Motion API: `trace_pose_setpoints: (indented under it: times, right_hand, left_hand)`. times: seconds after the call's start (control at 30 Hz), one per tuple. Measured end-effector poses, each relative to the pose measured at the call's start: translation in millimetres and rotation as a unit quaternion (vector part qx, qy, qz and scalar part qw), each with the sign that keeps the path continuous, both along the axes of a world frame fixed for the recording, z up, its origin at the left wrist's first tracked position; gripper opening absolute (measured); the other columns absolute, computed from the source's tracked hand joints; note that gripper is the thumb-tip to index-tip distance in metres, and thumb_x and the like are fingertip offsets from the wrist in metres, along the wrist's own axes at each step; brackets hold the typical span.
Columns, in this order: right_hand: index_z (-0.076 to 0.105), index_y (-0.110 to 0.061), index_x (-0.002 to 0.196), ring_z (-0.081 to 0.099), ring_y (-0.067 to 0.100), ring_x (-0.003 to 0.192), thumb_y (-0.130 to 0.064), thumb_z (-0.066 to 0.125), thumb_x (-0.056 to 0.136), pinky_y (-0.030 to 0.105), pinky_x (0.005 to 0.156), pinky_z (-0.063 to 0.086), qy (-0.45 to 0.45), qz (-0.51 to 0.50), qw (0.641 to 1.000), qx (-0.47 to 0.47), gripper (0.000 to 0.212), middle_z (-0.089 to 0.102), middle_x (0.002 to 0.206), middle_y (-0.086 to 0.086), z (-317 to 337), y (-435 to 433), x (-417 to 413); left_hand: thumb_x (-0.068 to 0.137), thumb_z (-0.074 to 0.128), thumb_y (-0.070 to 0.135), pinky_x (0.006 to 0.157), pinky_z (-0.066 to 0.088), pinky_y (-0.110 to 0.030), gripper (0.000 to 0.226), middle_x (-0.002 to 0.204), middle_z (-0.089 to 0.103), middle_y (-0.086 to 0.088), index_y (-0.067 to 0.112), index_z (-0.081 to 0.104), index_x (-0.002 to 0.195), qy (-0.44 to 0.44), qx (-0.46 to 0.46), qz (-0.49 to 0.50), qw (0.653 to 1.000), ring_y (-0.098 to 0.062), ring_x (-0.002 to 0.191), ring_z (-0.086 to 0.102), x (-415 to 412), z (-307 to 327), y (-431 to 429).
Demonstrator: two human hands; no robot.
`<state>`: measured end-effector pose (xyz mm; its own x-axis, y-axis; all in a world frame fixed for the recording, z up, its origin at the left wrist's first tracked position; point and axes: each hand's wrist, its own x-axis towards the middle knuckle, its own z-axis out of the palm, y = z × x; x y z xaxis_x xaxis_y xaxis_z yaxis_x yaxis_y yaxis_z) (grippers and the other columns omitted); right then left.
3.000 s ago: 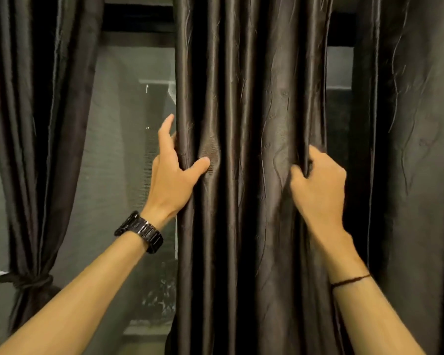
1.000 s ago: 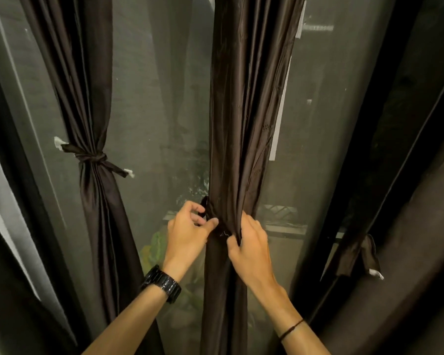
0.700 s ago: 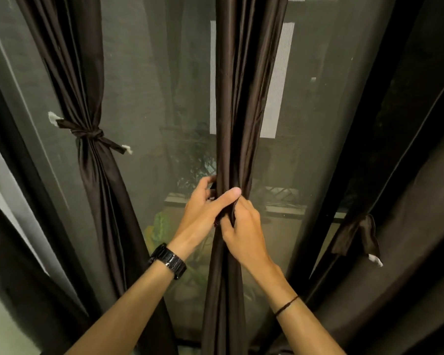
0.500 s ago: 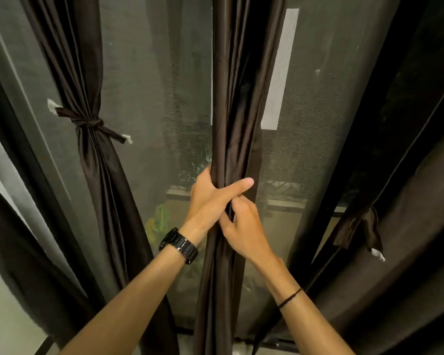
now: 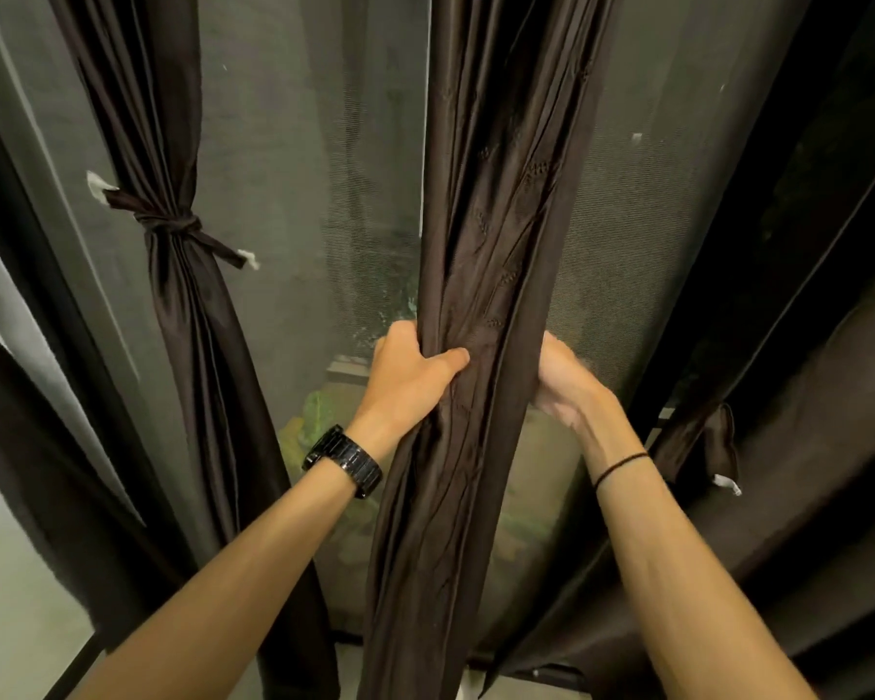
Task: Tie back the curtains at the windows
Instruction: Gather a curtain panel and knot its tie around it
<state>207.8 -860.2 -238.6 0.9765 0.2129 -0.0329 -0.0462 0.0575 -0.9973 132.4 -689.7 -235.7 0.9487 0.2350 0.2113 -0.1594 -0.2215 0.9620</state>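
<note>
Middle curtain: a dark brown satin curtain (image 5: 481, 275) hung gathered into one thick column down the centre of the view, in front of the mesh-screened window (image 5: 314, 159), with no tie around it.
Left hand: the left hand (image 5: 410, 376) gripped the left edge of that gathered column, the thumb pressed across the front folds and the other fingers wrapped out of sight behind the fabric.
Left fingers: clenched on the middle curtain, bunching the folds against the palm.
Right hand: the right hand (image 5: 564, 381) sat at the right edge of the same column, level with the left hand, its palm against the outer fold; it was blurred.
Right fingers: curled toward the cloth and touching it, but whether they were closed on a fold could not be told.
Curtain relative to fingers: the column ran between the two hands, pinched from both sides at mid-height, and hung loose above and below them.
Wrists: a black link wristwatch (image 5: 344, 459) on the left, a thin dark cord bracelet (image 5: 620, 467) on the right.
Left curtain: a matching curtain (image 5: 193, 315) stood well apart to the left, cinched by a knotted tie-back (image 5: 168, 224) with white-tipped ends.
Right side: a loose tie-back strip (image 5: 713, 442) hung against the dark drape there, near the right forearm.
</note>
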Motion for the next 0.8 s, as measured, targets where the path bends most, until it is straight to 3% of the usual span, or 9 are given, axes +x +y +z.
trace_pose_setpoints:
  times: [0.1, 0.27, 0.33, 0.43, 0.57, 0.63, 0.7, 0.73, 0.8]
  right_hand:
    - [0.07, -0.008, 0.113, 0.068, 0.03, 0.101, -0.024, 0.052, 0.105, 0.046, 0.099, 0.056, 0.052, 0.112, 0.991, -0.042, 0.026, 0.069, 0.119, 0.024, 4, 4, -5]
    - [0.067, -0.01, 0.095, 0.072, 0.011, 0.064, -0.012, 0.048, 0.104, 0.024, 0.06, 0.061, 0.058, 0.133, 0.989, -0.036, 0.021, 0.076, 0.075, 0.005, -1, 4, -3]
    - [0.067, -0.009, 0.094, 0.069, 0.012, 0.059, -0.004, 0.05, 0.103, 0.024, 0.056, 0.06, 0.035, 0.098, 0.993, -0.05, 0.02, 0.072, 0.076, 0.009, -5, 4, 3]
    - [0.072, -0.008, 0.087, 0.069, 0.015, 0.06, 0.002, 0.048, 0.103, 0.026, 0.053, 0.059, 0.045, 0.049, 0.997, -0.046, 0.03, 0.072, 0.073, 0.01, -12, -6, 14]
    - [0.068, -0.001, 0.099, 0.067, 0.022, 0.074, 0.0, 0.046, 0.104, 0.03, 0.06, 0.06, 0.048, 0.04, 0.997, -0.047, 0.022, 0.066, 0.092, 0.017, -18, -17, 21]
    - [0.068, -0.005, 0.106, 0.071, 0.019, 0.083, -0.001, 0.052, 0.102, 0.032, 0.068, 0.061, -0.002, 0.037, 0.997, -0.061, 0.017, 0.072, 0.094, 0.013, -13, -12, 15]
    - [0.069, -0.002, 0.107, 0.064, 0.018, 0.093, -0.005, 0.064, 0.096, 0.043, 0.072, 0.056, -0.128, 0.006, 0.982, -0.137, 0.012, 0.071, 0.094, 0.016, -3, -9, 9]
    - [0.069, -0.002, 0.091, 0.057, 0.015, 0.084, -0.007, 0.067, 0.092, 0.047, 0.065, 0.047, -0.184, -0.018, 0.965, -0.184, 0.005, 0.066, 0.081, 0.017, 2, -8, 7]
    - [0.051, -0.014, 0.061, 0.042, 0.008, 0.065, -0.011, 0.065, 0.088, 0.038, 0.057, 0.035, -0.245, -0.081, 0.924, -0.281, 0.031, 0.054, 0.06, 0.008, 8, -12, 1]
  left_hand:
    - [0.09, 0.076, 0.033, 0.098, 0.054, -0.047, 0.025, 0.122, 0.06, -0.005, 0.028, 0.053, 0.099, 0.009, 0.031, 0.01, 0.999, -0.025, 0.116, 0.059, 4, 0, 3]
    - [0.092, 0.075, 0.034, 0.093, 0.056, -0.048, 0.032, 0.111, 0.061, -0.008, 0.009, 0.059, 0.104, -0.006, 0.104, 0.033, 0.994, -0.027, 0.111, 0.06, 9, 1, 5]
    - [0.094, 0.074, 0.032, 0.093, 0.055, -0.047, 0.028, 0.107, 0.059, -0.007, 0.009, 0.058, 0.1, -0.012, 0.127, 0.031, 0.991, -0.027, 0.112, 0.057, 11, 1, 4]
    - [0.092, 0.077, 0.032, 0.096, 0.054, -0.041, 0.024, 0.114, 0.06, -0.004, 0.025, 0.053, 0.096, -0.008, 0.112, 0.003, 0.994, -0.023, 0.116, 0.057, 13, 3, 5]
    - [0.087, 0.082, 0.035, 0.099, 0.055, -0.037, 0.039, 0.121, 0.066, 0.002, 0.021, 0.059, 0.116, 0.017, 0.071, -0.058, 0.996, -0.014, 0.113, 0.064, 21, 1, 9]
    - [0.086, 0.081, 0.04, 0.098, 0.056, -0.042, 0.039, 0.122, 0.064, -0.002, 0.021, 0.061, 0.113, 0.022, 0.092, -0.029, 0.995, -0.018, 0.113, 0.062, 24, 0, 9]
    - [0.091, 0.077, 0.035, 0.093, 0.055, -0.04, 0.027, 0.117, 0.059, -0.005, 0.019, 0.059, 0.103, 0.019, 0.115, 0.01, 0.993, -0.021, 0.111, 0.058, 24, 0, 7]
    - [0.094, 0.075, 0.032, 0.089, 0.053, -0.037, 0.025, 0.113, 0.058, -0.006, 0.014, 0.059, 0.102, 0.01, 0.134, 0.029, 0.99, -0.021, 0.111, 0.054, 25, -1, 6]
    - [0.097, 0.071, 0.026, 0.085, 0.048, -0.032, 0.025, 0.108, 0.06, -0.009, 0.003, 0.062, 0.103, -0.033, 0.173, 0.067, 0.982, -0.02, 0.108, 0.05, 25, -2, 3]
